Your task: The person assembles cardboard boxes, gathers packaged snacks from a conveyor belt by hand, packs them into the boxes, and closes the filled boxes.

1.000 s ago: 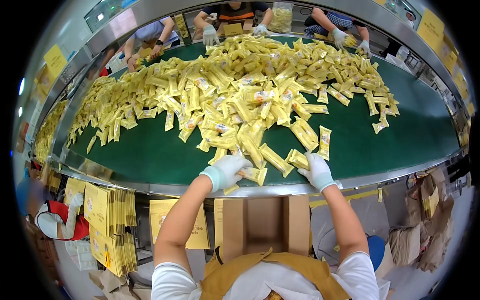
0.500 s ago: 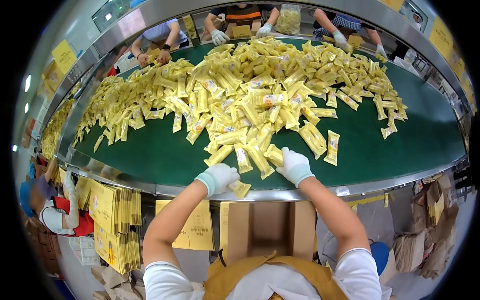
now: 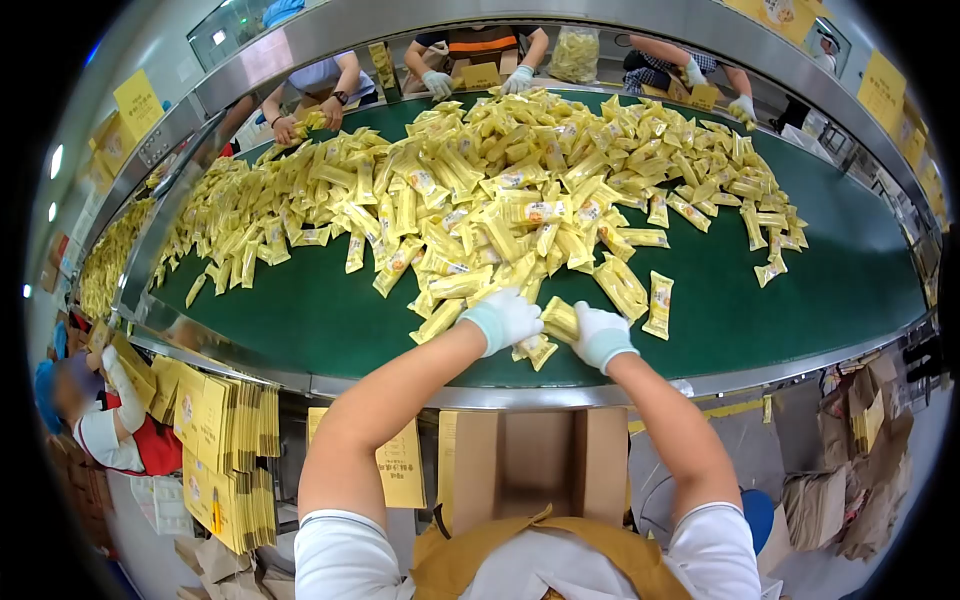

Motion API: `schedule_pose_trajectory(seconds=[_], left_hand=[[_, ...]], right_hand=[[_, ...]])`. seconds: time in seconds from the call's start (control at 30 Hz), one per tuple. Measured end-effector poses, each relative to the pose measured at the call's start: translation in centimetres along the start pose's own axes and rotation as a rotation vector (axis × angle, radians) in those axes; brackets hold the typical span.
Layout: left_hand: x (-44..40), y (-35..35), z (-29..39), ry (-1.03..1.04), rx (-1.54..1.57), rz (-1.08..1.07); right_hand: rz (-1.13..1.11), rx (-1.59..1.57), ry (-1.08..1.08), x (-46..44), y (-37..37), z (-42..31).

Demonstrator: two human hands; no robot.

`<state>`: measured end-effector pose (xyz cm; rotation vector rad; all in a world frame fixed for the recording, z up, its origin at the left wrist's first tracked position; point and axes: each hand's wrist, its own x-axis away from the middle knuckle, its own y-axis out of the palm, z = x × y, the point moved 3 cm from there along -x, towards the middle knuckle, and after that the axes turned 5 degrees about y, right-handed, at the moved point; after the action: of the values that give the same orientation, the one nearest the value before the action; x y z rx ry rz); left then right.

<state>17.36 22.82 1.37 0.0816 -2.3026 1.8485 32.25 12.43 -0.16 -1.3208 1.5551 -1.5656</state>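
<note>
Both my hands wear white gloves with pale green cuffs. My left hand (image 3: 503, 318) is over the near edge of a heap of yellow wrapped snack packets (image 3: 480, 190), with its fingers curled down on packets and partly hidden. Just below its fingertips a snack packet (image 3: 536, 350) sticks out toward me. My right hand (image 3: 603, 335) is closed on the right end of another snack packet (image 3: 560, 320), close beside my left hand. To the right of that hand, a loose packet (image 3: 659, 305) rests on the green belt (image 3: 740, 320).
An open cardboard box (image 3: 540, 460) stands below the belt's metal edge (image 3: 450, 396), in front of my apron. Flattened yellow cartons (image 3: 225, 420) are stacked at left, near a co-worker (image 3: 130, 420). Across the belt, other workers' gloved hands (image 3: 437, 84) are at the heap.
My left hand has moved right and up from the belt edge, and the packet it held there is out of sight. My right hand has shifted slightly down, with a packet in its fingers.
</note>
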Motion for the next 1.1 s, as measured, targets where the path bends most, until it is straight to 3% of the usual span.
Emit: schedule_pose_trajectory(seconds=[0.17, 0.3, 0.37, 0.5, 0.53, 0.57, 0.63, 0.8, 0.9, 0.97, 1.0, 1.03, 1.1], left_hand=[[0.7, 1.8, -1.3, -0.149, 0.060, -0.152], [1.3, 0.8, -1.4, -0.196, 0.116, -0.183], [4.0, -2.3, -0.8, -0.337, 0.254, -0.086], [9.5, -0.3, 0.9, -0.545, 0.248, 0.098], [10.7, 1.2, 2.1, -0.543, 0.199, 0.233], [11.3, 2.2, 3.1, -0.581, 0.229, 0.170], [12.4, 5.7, 4.7, -0.427, -0.033, 0.407], [12.9, 3.8, 7.0, -0.458, 0.096, 0.279], [12.1, 2.9, 5.8, -0.519, 0.249, 0.067], [11.7, 2.0, 5.0, -0.579, 0.359, -0.002], [12.0, 3.6, 5.3, -0.567, 0.237, 0.147], [12.0, 3.6, 5.5, -0.570, 0.276, 0.110], [12.2, 3.6, 5.6, -0.579, 0.354, 0.026]], right_hand=[[-0.002, 0.015, -0.010, 0.8, -0.6, 3.7], [0.115, 0.026, -0.076, 1.4, 0.5, 4.1], [0.169, 0.063, -0.103, 2.2, 0.0, 4.3], [0.669, 0.308, -0.279, 2.6, 1.8, 6.7], [0.643, 0.306, -0.275, 2.7, 2.6, 7.2], [0.618, 0.307, -0.271, 3.0, 3.5, 7.4], [0.520, 0.195, -0.288, 5.7, 1.1, 5.7], [0.550, 0.161, -0.335, 7.3, 2.1, 6.4], [0.315, 0.022, -0.220, 6.1, 1.2, 7.2], [0.159, 0.101, -0.118, 4.8, 0.5, 6.7], [0.062, 0.137, -0.080, 4.2, -0.5, 5.9], [-0.033, 0.170, -0.041, 3.8, -1.0, 5.7], [0.055, 0.015, -0.054, 2.0, -0.6, 6.2]])
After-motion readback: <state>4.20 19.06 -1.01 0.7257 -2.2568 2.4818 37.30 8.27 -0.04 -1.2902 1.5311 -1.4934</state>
